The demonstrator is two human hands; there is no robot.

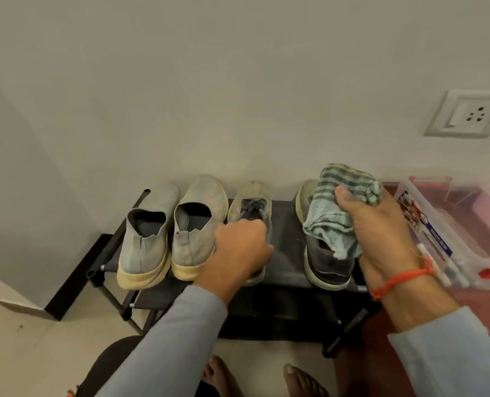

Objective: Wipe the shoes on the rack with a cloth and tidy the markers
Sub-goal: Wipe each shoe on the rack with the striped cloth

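Note:
A low black shoe rack (286, 253) stands against the wall with several shoes on its top shelf. Two grey slip-on shoes (152, 239) sit at the left. My left hand (238, 253) grips the laced grey shoe (251, 202) in the middle, covering its heel. My right hand (381, 227) holds a striped green-and-white cloth (338, 202) over the right-hand grey shoe (324, 265). White markers (444, 270) lie in a clear plastic box (467, 224) to the right of the rack.
A wall socket (467, 114) is at the upper right. The plastic box sits on a reddish surface (481, 299) beside the rack. My bare feet (295, 379) are on the tiled floor just in front of the rack. A wall corner juts out at left.

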